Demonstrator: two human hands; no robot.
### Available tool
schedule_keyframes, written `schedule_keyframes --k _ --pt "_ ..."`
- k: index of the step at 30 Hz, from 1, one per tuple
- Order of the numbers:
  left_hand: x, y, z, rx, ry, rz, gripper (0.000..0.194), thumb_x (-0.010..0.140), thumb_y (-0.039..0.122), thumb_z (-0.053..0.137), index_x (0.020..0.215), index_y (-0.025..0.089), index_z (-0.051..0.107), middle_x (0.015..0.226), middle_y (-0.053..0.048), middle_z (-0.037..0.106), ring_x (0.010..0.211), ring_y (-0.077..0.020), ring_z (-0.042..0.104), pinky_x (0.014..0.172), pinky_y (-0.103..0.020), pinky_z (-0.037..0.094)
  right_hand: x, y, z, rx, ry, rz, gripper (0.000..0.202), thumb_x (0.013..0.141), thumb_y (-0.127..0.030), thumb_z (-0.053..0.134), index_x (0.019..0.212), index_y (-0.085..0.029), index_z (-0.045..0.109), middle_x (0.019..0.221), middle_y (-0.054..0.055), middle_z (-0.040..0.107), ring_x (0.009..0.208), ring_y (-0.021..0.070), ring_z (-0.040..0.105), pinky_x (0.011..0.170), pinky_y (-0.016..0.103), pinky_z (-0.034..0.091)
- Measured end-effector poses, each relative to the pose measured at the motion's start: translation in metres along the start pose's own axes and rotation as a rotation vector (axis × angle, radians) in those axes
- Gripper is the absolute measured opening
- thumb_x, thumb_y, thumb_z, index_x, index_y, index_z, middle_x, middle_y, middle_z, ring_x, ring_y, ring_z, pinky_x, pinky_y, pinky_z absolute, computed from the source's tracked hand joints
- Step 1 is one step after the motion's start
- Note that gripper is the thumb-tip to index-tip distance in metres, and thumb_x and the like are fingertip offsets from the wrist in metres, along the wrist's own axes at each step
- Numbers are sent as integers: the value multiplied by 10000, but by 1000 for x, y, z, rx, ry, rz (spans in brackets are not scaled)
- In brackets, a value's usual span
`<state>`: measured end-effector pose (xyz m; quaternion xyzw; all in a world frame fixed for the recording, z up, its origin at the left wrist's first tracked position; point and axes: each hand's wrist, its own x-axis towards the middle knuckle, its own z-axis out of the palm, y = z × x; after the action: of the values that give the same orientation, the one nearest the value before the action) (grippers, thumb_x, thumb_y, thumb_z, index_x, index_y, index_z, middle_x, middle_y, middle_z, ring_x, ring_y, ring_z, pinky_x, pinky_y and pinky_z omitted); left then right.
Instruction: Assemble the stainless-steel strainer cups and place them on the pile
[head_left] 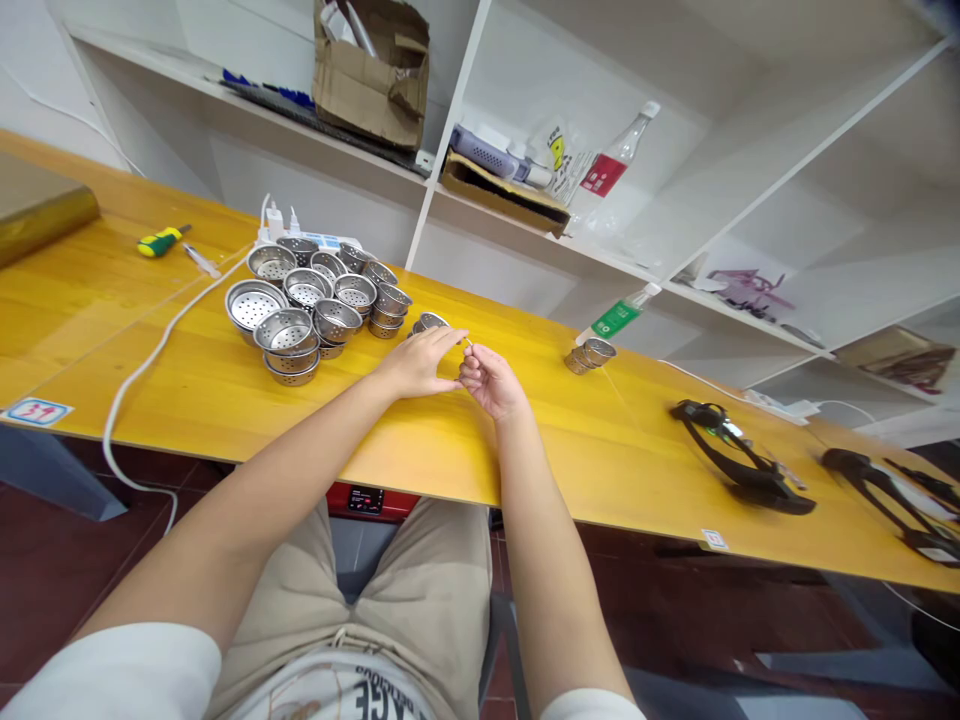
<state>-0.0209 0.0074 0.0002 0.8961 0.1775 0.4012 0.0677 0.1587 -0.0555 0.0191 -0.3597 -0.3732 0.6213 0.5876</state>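
Note:
My left hand [418,364] is over the middle of the table, its thumb and fingers spread apart in a C shape. Close beside it, my right hand [493,381] is closed, fingers curled, with a thin, shiny sliver [469,342] showing at its fingertips. The rest of that small thing is hidden, so its kind cannot be made out. Just behind my left hand stand perforated metal cups [430,321], partly covered by it. Farther left is a large group of similar perforated cups [287,332], many of them stacked.
A short row of nested metal cups [590,355] lies to the right near a green-labelled bottle [619,318]. A white cable [161,345] crosses the left side, near a screwdriver [160,242]. Black headband-like devices [739,460] lie far right. White shelves [540,250] rise behind.

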Motion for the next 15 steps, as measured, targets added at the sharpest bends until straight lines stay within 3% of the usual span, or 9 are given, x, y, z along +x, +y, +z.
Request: schedule_keyframes --k 8,15 --pt "0 0 0 12 2 34 757 785 331 835 1448 155 514 1383 -172 666 1308 -337 637 1104 -496 537 -1 -4 -4 16 -66 50 121 887 -198 707 790 -161 645 603 -71 351 503 61 337 426 137 286" --pt "0 2 -1 6 1 18 748 766 315 842 1421 170 511 1368 -165 666 1294 -332 648 1097 -487 543 -3 -6 -4 -13 -83 92 177 903 -244 708 781 -203 587 623 -60 350 526 86 355 429 157 313"
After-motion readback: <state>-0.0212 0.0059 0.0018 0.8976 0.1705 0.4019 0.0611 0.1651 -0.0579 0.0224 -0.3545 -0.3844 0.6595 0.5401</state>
